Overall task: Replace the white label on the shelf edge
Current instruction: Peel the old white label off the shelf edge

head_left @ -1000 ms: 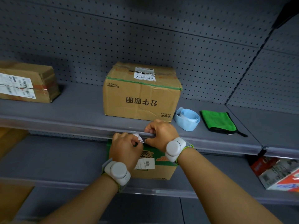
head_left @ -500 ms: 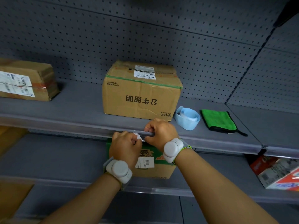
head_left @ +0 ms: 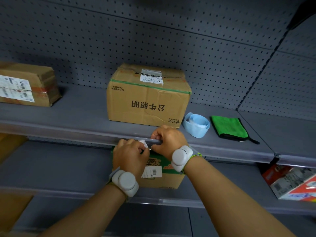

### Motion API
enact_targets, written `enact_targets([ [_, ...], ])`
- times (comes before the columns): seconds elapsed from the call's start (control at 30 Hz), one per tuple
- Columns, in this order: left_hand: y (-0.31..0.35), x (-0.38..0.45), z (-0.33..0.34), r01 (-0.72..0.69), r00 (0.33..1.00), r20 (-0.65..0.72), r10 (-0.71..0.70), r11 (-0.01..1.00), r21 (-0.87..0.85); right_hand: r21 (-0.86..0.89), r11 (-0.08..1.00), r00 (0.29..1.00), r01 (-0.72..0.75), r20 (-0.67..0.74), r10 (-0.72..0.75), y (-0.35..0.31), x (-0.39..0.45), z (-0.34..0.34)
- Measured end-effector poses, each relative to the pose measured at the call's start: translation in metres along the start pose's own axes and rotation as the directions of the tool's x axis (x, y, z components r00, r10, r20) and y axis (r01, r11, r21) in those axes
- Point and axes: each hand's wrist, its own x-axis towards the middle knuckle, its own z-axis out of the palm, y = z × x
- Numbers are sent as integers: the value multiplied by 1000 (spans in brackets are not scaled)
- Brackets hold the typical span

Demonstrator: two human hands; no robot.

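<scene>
L hand pinches the white label between curled fingers at the shelf edge; R hand is curled over the same edge just beside it, fingertips hooked on the front strip, apparently bracing or prying the holder. The label sits crumpled and partly out of the strip, between the two hands, w/ most of it hidden by the L fingers. Judged step: pulling the old label free. Best done w/ a slow pull along the strip rather than straight out, since the paper looks creased and could tear; R hand should keep the strip steady close to the pull point. Outward: cardboard box stands on the shelf directly behind the hands, near the edge, so little room to push fwd. Roll of blue label stock lies to the R of the box, green cloth beside it, both within reach of the R hand. Second box is well apart at far L. Below, a green-topped carton sits under the wrists; open room is toward the person and to the L along the edge
</scene>
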Motion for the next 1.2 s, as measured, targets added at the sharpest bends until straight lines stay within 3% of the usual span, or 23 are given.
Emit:
enact_targets([
  [0.8,-1,4,-13,-17,999,30,19,999,-52,-14,999,999,-46,-12,46,-4,1,2],
  [1.2,-3,14,-16,-90,992,95,87,995,34,-8,998,997,-67,-29,67,-9,0,2],
])
